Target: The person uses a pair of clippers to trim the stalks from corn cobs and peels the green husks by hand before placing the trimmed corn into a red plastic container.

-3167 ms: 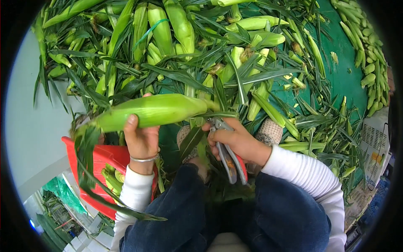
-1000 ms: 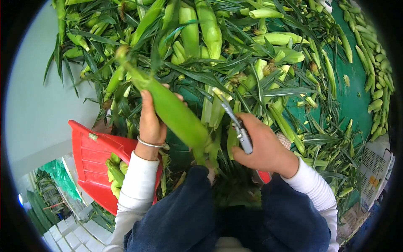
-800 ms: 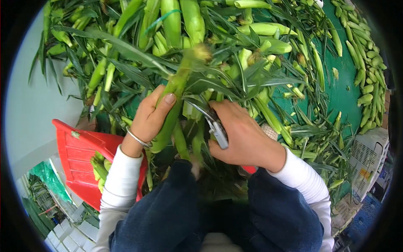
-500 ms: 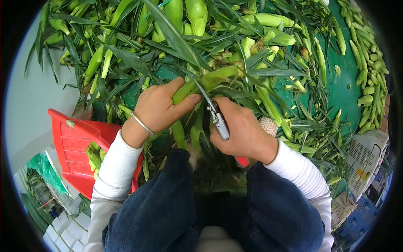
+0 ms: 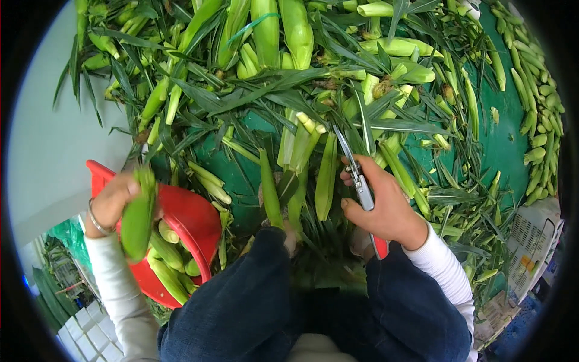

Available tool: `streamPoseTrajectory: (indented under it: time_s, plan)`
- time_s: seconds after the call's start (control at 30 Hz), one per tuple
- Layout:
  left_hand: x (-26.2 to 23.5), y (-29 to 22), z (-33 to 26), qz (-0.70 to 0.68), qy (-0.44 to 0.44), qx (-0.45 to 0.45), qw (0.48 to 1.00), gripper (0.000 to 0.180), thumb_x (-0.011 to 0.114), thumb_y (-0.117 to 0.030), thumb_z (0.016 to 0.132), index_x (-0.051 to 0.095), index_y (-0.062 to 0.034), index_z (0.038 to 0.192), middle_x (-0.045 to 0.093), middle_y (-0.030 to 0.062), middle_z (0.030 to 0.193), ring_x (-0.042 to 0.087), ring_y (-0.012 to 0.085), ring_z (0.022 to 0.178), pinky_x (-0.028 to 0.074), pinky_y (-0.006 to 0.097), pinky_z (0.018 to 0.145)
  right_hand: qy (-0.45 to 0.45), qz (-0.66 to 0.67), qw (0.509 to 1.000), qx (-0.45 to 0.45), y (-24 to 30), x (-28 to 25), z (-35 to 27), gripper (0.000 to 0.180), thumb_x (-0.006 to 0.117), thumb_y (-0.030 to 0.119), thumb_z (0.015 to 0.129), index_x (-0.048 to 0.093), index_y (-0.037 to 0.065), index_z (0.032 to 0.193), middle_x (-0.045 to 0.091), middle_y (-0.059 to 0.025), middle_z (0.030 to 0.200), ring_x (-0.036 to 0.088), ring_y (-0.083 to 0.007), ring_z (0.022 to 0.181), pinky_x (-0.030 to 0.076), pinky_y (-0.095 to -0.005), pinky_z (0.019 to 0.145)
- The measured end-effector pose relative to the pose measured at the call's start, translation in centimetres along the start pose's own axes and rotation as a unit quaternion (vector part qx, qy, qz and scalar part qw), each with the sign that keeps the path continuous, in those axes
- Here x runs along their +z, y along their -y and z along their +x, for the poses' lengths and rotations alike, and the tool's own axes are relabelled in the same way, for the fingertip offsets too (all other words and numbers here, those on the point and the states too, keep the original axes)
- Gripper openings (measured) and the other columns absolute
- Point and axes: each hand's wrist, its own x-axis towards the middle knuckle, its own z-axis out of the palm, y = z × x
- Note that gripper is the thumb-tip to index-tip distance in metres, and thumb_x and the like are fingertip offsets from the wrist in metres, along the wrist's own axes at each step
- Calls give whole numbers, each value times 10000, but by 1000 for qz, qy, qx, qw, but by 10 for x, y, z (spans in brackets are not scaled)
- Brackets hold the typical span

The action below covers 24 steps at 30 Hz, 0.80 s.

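My left hand is closed on a green corn ear still in its husk, slightly blurred, held over a red plastic basin. Inside that basin lie several more husked-over ears. My right hand grips pruning shears with a red handle end; their blade points up and away from me. Cut leaf pieces and a pale-ended stalk lie just left of the blade, between my hands.
Corn ears, leaves and stalks cover much of the green surface ahead. A long pile of ears runs along the far right. A pale slotted crate stands at the right, and white blocks at the lower left.
My left hand has swung left and toward me with a corn ear, from beside the blades to above the basin. My right hand has shifted slightly right, still holding the shears.
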Motion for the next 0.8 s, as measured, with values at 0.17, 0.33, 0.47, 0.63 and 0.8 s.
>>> streamPoseTrajectory:
  time_s: [0.17,0.33,0.47,0.63,0.8]
  plan:
    - [-29,33,-3,318,-135,19,938,158,549,-82,810,638,12,901,640,114,794,610,205,754,487,318,711,15,3,1000,-14,8,6,4,527,646,107,691,461,-47,1159,567,-225,967,577,-397,886,473,-404,798]
    - [17,-46,175,226,-207,240,921,271,573,-188,847,641,1,1028,676,152,946,647,247,865,501,325,789,43,-18,999,5,11,-1,-1,567,665,129,698,453,-61,1188,554,-252,1041,560,-414,976,459,-406,867]
    - [35,-48,340,292,-432,141,842,556,697,-342,763,579,71,1115,657,217,949,632,358,887,494,414,841,63,-19,998,14,10,12,5,582,670,152,708,447,-67,1199,545,-248,1080,552,-404,1012,448,-396,896]
    - [46,-49,372,175,-424,81,885,636,778,-286,691,534,78,1152,631,198,904,632,307,808,510,386,735,70,-41,995,58,9,5,2,587,670,157,711,442,-69,1202,542,-246,1089,547,-400,1021,445,-398,900]
    - [55,-36,328,58,-260,138,954,566,801,-196,691,509,12,1128,605,80,900,587,174,756,478,311,562,59,-18,996,65,2,3,2,576,668,153,711,443,-72,1191,554,-244,1040,564,-390,970,460,-395,857]
